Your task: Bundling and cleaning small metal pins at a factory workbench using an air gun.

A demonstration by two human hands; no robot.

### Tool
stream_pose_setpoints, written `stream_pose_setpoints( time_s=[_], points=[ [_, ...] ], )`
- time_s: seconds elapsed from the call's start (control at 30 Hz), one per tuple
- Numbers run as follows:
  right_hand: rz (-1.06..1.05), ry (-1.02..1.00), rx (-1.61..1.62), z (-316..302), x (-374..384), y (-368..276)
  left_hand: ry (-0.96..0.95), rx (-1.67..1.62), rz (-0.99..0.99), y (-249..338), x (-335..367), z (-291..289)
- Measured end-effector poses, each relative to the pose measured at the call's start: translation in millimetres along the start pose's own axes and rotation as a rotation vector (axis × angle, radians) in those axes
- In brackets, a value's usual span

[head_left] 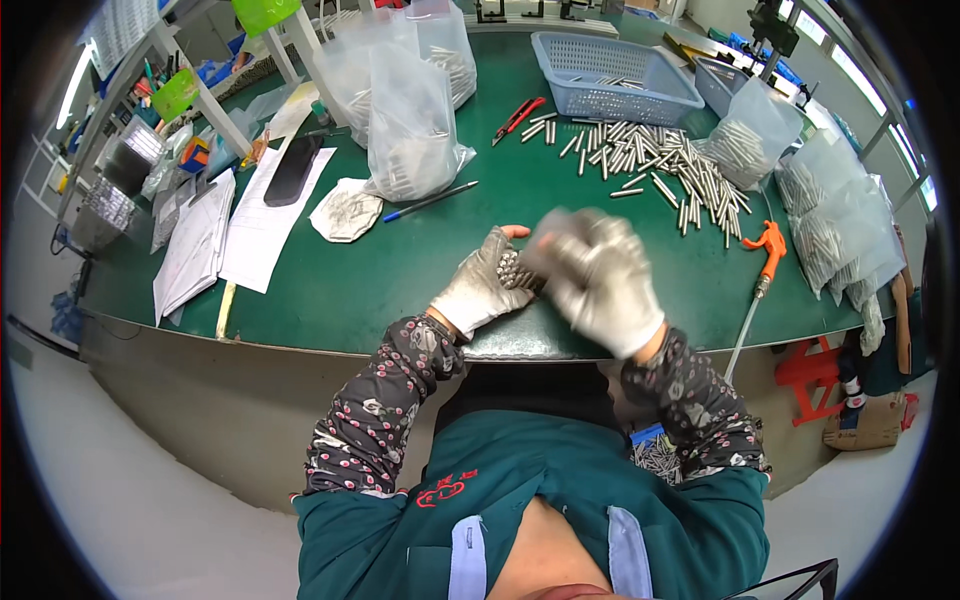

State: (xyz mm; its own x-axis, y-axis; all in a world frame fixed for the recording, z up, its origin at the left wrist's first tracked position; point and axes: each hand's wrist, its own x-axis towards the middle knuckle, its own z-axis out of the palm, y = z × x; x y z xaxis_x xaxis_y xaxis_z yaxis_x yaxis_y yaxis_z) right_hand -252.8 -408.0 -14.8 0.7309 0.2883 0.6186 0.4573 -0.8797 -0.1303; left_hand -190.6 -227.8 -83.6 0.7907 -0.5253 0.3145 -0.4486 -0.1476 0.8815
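Observation:
My left hand [478, 287], in a whitish glove with bare fingertips, is closed around a bundle of short metal pins [514, 271] near the table's front edge. The pins' ends show side by side. Just right of the bundle is my right hand [607, 283], gloved too, its fingers dark with grime and smeared by motion. Whether it holds anything I cannot make out. Beyond it, a loose heap of metal pins [690, 178] is spread over the green table [400, 290].
Behind the heap stands a blue plastic basket [610, 103] with some pins. Bags of pins [410, 130] stand at the back left, more bags [835, 220] at right. A red cutter [520, 120], pen [430, 201], phone [293, 170], papers [262, 235] and orange air gun [770, 250] lie around.

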Motion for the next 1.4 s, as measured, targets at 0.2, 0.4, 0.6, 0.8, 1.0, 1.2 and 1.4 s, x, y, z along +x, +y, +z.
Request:
stream_pose_setpoints(
  time_s=[0.2, 0.4, 0.6, 0.8, 1.0, 1.2, 1.4],
  points=[
    [-0.168, -0.094, 0.239, -3, 6, -20, -0.034, -0.167, -0.114, -18, 0, 2],
    [-0.034, 0.015, 0.115, 3, 17, 8, -0.136, -0.329, -0.25, 8, 0, -1],
    [0.098, 0.026, -0.042, 0, 28, 17, -0.135, -0.198, -0.273, 12, 0, -4],
    [0.044, 0.083, 0.018, 14, 26, 17, -0.097, -0.145, -0.245, 17, 1, -5],
    [-0.011, 0.021, 0.188, 15, 22, 4, -0.086, -0.372, -0.214, -3, 3, 0],
    [-0.115, 0.041, 0.279, 18, 15, -10, -0.085, -0.348, -0.149, -2, 3, 2],
    [-0.046, 0.019, 0.176, 6, 15, -4, -0.098, -0.07, -0.139, 6, 3, -4]
  ],
)
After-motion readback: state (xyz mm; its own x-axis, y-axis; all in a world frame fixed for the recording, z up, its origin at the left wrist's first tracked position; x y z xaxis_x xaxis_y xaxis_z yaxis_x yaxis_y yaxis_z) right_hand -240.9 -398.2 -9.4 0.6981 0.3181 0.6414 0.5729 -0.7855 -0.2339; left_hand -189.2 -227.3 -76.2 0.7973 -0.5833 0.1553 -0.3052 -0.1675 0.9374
